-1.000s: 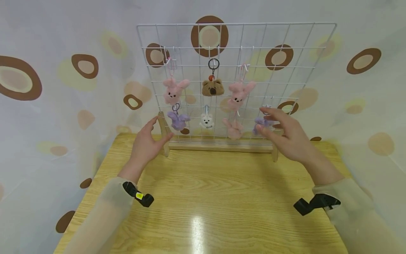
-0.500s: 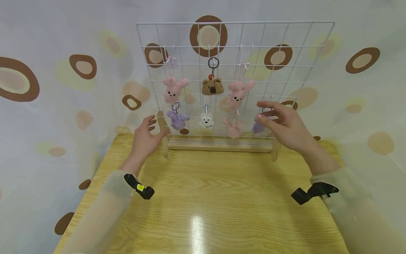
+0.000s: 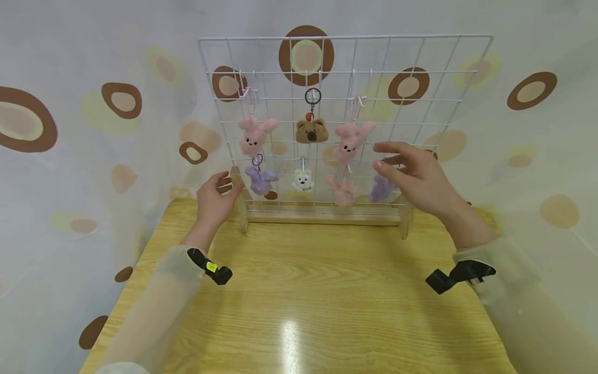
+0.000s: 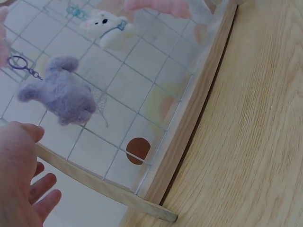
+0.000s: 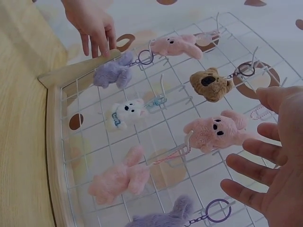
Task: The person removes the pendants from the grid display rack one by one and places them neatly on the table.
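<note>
A white wire grid rack [image 3: 345, 37] on wooden feet holds several plush keychains on hooks. My left hand [image 3: 212, 200] is beside the rack's left wooden post [image 3: 242, 210], thumb on one side and loose fingers on the other. Close to that thumb hangs a purple plush keychain [image 4: 66, 92]. My right hand [image 5: 284, 156] is held before the rack's right side, fingers apart, holding nothing. It partly covers another purple plush [image 3: 382, 187] in the head view. Pink rabbit keychains [image 3: 254, 137] [image 3: 350, 139], a brown bear head [image 3: 312, 132] and a white bear [image 3: 303, 179] hang between the hands.
A third pink plush [image 3: 342, 192] hangs low, right of centre. The rack stands at the back of a wooden table [image 3: 299, 275], close to a patterned cloth backdrop [image 3: 117, 218]. A wooden bar [image 3: 322, 215] joins the rack's feet.
My right hand has moved slightly up and left, uncovering more of the right purple plush. My left hand has drawn its thumb in to the left post. The keychains hang in the same places.
</note>
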A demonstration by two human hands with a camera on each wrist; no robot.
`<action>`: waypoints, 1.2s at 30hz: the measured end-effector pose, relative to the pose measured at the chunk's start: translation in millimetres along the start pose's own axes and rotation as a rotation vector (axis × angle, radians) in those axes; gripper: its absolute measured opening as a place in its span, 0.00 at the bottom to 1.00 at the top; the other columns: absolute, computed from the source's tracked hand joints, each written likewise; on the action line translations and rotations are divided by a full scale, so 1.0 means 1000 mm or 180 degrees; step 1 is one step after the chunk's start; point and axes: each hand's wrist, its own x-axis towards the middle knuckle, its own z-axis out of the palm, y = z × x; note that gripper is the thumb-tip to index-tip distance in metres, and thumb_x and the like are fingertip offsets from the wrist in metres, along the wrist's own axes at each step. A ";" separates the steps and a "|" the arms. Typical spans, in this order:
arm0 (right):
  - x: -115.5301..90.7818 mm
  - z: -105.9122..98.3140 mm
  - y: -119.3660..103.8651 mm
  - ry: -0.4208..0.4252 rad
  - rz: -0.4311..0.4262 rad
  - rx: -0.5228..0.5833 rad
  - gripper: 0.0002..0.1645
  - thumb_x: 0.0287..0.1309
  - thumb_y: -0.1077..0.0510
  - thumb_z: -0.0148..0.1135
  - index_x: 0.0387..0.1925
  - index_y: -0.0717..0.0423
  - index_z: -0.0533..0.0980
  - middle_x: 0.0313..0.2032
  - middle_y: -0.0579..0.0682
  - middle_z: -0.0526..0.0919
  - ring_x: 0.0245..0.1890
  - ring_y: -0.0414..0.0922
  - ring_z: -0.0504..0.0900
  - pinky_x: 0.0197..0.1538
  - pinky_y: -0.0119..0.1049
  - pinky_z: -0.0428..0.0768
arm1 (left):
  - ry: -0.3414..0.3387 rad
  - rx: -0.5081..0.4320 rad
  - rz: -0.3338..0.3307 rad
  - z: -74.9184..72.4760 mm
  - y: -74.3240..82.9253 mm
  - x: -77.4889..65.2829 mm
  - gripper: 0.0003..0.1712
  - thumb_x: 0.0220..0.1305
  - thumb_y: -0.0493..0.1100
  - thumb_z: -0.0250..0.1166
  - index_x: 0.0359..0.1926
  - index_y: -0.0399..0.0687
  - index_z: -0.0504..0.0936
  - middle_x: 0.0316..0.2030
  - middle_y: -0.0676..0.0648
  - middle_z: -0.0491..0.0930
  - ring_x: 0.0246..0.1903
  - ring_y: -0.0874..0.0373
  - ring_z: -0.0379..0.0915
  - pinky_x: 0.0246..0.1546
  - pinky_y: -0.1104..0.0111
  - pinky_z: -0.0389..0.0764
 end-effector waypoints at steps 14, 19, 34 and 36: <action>0.013 -0.006 -0.007 0.0005 0.0178 0.0034 0.25 0.76 0.53 0.63 0.68 0.58 0.77 0.65 0.56 0.80 0.58 0.55 0.83 0.49 0.27 0.80 | 0.0482 -0.0063 0.0296 0.015 -0.003 0.005 0.18 0.72 0.43 0.71 0.56 0.36 0.86 0.50 0.38 0.87 0.49 0.46 0.86 0.50 0.55 0.88; 0.019 -0.006 -0.007 -0.0051 0.0244 0.0062 0.26 0.76 0.52 0.64 0.67 0.60 0.77 0.65 0.57 0.80 0.59 0.56 0.83 0.48 0.28 0.81 | 0.0557 0.0098 0.0321 0.012 0.000 0.004 0.14 0.71 0.39 0.70 0.51 0.33 0.86 0.46 0.36 0.87 0.46 0.43 0.86 0.51 0.53 0.87; 0.037 -0.007 -0.011 0.0087 0.0271 -0.0014 0.24 0.75 0.51 0.64 0.65 0.58 0.79 0.63 0.53 0.82 0.56 0.51 0.84 0.45 0.31 0.83 | 0.0470 0.0139 0.0026 0.012 0.006 0.007 0.11 0.70 0.39 0.70 0.45 0.34 0.85 0.40 0.37 0.87 0.42 0.45 0.85 0.45 0.58 0.86; 0.041 -0.006 -0.013 0.0117 0.0264 -0.0012 0.23 0.75 0.51 0.65 0.64 0.58 0.79 0.61 0.52 0.83 0.54 0.49 0.84 0.43 0.32 0.84 | 0.0486 0.0113 0.0002 0.012 0.006 0.008 0.10 0.70 0.39 0.70 0.45 0.34 0.85 0.40 0.38 0.87 0.40 0.47 0.85 0.42 0.61 0.85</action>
